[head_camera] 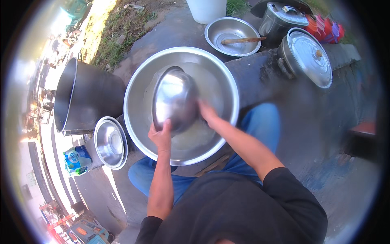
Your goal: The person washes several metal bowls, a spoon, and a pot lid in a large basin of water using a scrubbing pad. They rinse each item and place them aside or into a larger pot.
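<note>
A large metal basin point(227, 91) with cloudy water in it stands before me. Over the water a metal bowl point(175, 94) is tilted on its side, its rounded outside facing up and to the right. My left hand point(161, 135) grips the bowl's rim at the near edge, thumb on the outside. Against the bowl's right side lies my right hand point(207, 112), blurred; whether it holds anything is hidden.
Left are a large dark pot point(94, 97), stacked metal bowls point(111, 141) and a blue plastic pack point(77, 158). Beyond the basin are a metal bowl point(214, 33) holding a wooden stick point(242, 40), a white bucket point(207, 10), a lidded metal pot point(271, 26) and another lidded pot point(309, 58).
</note>
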Tool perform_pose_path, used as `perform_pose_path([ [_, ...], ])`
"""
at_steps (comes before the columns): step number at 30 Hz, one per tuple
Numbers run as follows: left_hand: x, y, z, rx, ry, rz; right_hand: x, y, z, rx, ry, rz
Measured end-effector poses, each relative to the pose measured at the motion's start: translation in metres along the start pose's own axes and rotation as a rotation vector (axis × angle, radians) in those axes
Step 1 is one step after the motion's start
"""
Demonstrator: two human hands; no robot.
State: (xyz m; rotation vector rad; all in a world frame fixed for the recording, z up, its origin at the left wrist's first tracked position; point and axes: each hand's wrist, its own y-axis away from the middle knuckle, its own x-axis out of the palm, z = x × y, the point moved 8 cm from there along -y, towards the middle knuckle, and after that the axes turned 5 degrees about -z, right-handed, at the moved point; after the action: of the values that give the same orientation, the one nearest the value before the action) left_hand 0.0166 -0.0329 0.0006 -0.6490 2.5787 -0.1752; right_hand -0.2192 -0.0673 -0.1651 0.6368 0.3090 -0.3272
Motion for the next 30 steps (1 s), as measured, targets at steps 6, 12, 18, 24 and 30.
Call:
perform_pose_path([
  [6, 0.042, 0.037, -0.053, 0.530, -0.397, 0.391, -0.087, 0.025, 0.110, -0.261, -0.588, -0.039],
  [12, 0.040, 0.041, 0.000, 0.031, -0.462, 0.382, -0.083, 0.031, 0.119, -0.646, 0.127, -0.227],
  [18, 0.035, 0.069, 0.152, -1.154, 0.455, 0.139, -0.025, 0.029, 0.032, -0.250, 0.269, -0.228],
  [24, 0.080, 0.069, 0.159, -1.240, 0.694, 0.261, 0.052, 0.029, -0.033, 0.143, 0.027, 0.115],
  [30, 0.058, 0.054, 0.164, -1.025, 0.284, -0.008, 0.055, 0.050, -0.030, 0.224, 0.116, 0.444],
])
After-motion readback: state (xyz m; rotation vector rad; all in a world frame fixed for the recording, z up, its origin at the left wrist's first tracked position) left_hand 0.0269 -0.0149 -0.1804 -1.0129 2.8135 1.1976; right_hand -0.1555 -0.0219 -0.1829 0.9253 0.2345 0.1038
